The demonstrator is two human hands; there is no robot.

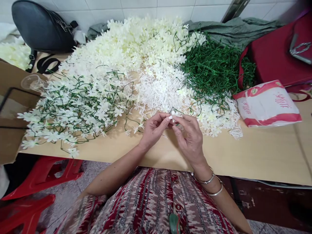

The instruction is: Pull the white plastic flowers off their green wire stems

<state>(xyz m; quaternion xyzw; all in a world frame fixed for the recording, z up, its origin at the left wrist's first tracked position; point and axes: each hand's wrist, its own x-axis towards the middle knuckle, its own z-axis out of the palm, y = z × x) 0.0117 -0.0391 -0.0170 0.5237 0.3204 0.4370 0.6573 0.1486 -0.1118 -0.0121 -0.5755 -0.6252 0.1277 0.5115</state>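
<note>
Over the table's front half, my left hand [154, 129] and my right hand [190, 137] meet, fingertips pinched together. Between them is a small white artificial flower [173, 113], with a bit of green stem showing by the right fingers. Much of it is hidden by my fingers. Just beyond lies a heap of thin white stamen pieces [158, 89]. A pile of green plastic stems [214, 66] sits to the right of it. On the left, white flowers on green stems [83, 107] lie tangled together, and loose cream petals [136, 39] are heaped at the back.
A pink-and-white tissue pack [268, 104] and a dark red bag [280, 52] are at the right. At the left stand a black bag [41, 26] and a cardboard box [12, 136]. Red stools [60, 170] are below the table edge [219, 172]. Tiled wall [138, 5] behind.
</note>
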